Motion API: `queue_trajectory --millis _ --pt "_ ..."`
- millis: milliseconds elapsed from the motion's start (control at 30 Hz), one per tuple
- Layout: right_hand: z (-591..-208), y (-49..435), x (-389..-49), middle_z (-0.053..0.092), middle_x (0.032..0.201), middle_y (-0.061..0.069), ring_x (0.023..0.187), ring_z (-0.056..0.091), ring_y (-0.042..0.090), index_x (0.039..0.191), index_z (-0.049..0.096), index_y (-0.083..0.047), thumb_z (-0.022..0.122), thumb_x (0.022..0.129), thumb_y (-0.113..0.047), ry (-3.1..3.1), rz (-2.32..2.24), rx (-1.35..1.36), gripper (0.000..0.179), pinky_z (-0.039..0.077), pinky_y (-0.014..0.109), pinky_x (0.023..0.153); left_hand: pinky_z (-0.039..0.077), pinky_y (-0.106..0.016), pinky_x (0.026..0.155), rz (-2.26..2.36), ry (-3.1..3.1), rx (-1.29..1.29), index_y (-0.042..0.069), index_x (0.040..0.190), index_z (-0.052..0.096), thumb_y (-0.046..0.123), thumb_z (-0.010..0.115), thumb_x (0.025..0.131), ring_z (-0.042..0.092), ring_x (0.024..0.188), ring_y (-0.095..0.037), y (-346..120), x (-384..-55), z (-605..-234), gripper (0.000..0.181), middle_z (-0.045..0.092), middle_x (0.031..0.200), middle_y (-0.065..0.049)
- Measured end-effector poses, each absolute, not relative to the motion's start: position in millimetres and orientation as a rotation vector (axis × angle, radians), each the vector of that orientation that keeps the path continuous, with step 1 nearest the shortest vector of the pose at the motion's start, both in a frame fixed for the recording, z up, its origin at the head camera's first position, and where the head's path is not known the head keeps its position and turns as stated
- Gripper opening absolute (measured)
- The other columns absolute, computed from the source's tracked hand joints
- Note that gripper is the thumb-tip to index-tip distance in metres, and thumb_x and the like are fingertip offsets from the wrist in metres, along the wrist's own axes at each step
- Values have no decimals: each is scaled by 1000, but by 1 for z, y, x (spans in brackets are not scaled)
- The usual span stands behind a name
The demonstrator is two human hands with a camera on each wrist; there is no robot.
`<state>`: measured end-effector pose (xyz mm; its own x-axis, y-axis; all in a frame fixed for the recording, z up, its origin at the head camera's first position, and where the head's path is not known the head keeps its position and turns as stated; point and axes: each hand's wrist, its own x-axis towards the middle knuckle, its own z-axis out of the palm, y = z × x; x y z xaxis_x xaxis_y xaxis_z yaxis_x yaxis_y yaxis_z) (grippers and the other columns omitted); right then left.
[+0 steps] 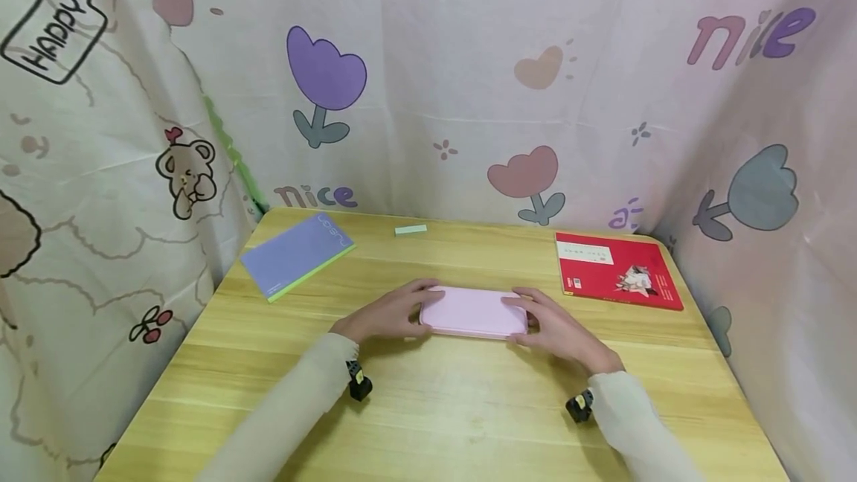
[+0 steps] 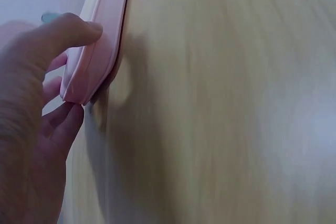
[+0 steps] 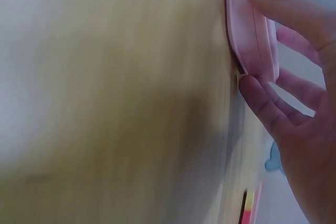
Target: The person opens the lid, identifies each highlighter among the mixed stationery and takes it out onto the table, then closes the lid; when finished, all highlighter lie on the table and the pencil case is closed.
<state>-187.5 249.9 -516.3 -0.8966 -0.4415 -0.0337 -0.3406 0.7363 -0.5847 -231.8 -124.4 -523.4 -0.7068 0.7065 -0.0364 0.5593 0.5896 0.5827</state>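
A pink rectangular case [image 1: 474, 312] with rounded corners lies flat at the middle of the wooden table, its long side across the view. My left hand [image 1: 395, 311] grips its left end, the thumb on the near side and the fingers around the end and top. At the opposite end my right hand [image 1: 552, 324] holds it the same way. The left wrist view shows the thumb pressed on the side of the pink case [image 2: 100, 51]. In the right wrist view a fingertip touches the lower corner of the pink case [image 3: 254, 40].
A blue-purple notebook [image 1: 297, 255] with a green edge lies at the table's back left. Near the back edge is a small pale green block [image 1: 411, 230]. A red book [image 1: 617, 271] lies at the back right. Patterned curtains [image 1: 428, 95] enclose the table [image 1: 442, 422] behind and at both sides.
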Motion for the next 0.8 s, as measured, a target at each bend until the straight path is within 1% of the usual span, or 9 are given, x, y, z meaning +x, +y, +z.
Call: queue_trajectory --millis 167,267,367,433,533,700,800 --pt "-517 223 -200 43 170 11 143 51 31 156 61 -19 90 93 -32 2735 -904 -691 71 58 48 113 35 -60 131 785 2600 1010 13 164 50 34 76 96 37 162 -39 -152 -236 -520 76 35 177 -13" --pt "-518 209 -206 44 170 11 145 50 32 157 61 -18 89 94 -33 2725 -900 -742 70 55 49 117 37 -61 130 774 2635 986 14 164 51 35 77 96 38 161 -39 -168 -236 -521 75 36 177 -11" --pt "-518 198 -211 45 168 13 150 46 34 156 61 -17 90 93 -33 2737 -880 -786 71 48 54 123 37 -60 129 762 2657 968 16 165 50 41 80 97 38 161 -38 -180 -235 -523 78 36 177 -9" --pt "-518 193 -213 47 167 13 151 45 35 155 62 -16 91 91 -32 2747 -875 -801 72 45 57 125 37 -60 129 766 2662 955 18 166 48 45 82 97 38 162 -38 -184 -235 -523 82 35 177 -8" --pt "-517 188 -216 48 166 14 152 44 36 156 62 -16 91 91 -30 2761 -859 -826 73 43 59 126 37 -60 129 794 2659 933 20 167 46 48 86 94 39 161 -37 -185 -236 -521 88 36 177 -7" --pt "-514 183 -221 47 166 18 152 45 38 158 59 -16 90 91 -31 2755 -827 -894 75 43 60 125 40 -57 128 794 2663 918 21 166 48 46 88 92 44 157 -35 -184 -238 -518 88 40 173 -7" --pt "-515 182 -224 47 167 18 152 45 39 160 57 -17 90 91 -34 2745 -803 -910 79 43 60 126 40 -57 128 756 2658 916 22 167 47 48 87 93 44 158 -34 -183 -241 -518 88 38 173 -7"
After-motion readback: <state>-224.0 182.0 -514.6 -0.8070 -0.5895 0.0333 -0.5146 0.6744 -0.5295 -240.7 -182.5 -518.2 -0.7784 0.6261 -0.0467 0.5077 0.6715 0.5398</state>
